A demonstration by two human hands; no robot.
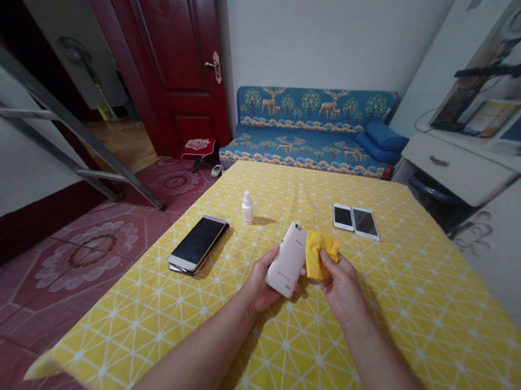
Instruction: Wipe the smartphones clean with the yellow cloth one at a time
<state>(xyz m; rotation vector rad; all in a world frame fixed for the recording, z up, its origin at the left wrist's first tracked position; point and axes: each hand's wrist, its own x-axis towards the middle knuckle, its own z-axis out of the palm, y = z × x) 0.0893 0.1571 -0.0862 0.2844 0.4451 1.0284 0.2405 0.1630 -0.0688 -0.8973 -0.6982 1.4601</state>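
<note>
White phone (pixel 287 260) | left hand (pixel 261 279) clasping it | right hand (pixel 342 283) pinching yellow cloth (pixel 316 254) | bottle (pixel 248 210) upright, contents hidden

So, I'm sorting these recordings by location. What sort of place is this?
Most likely a room in a home: there's a blue deer-patterned sofa, a red panelled door and a yellow tablecloth.

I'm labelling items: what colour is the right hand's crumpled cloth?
The crumpled cloth is plain yellow; head view.
</note>
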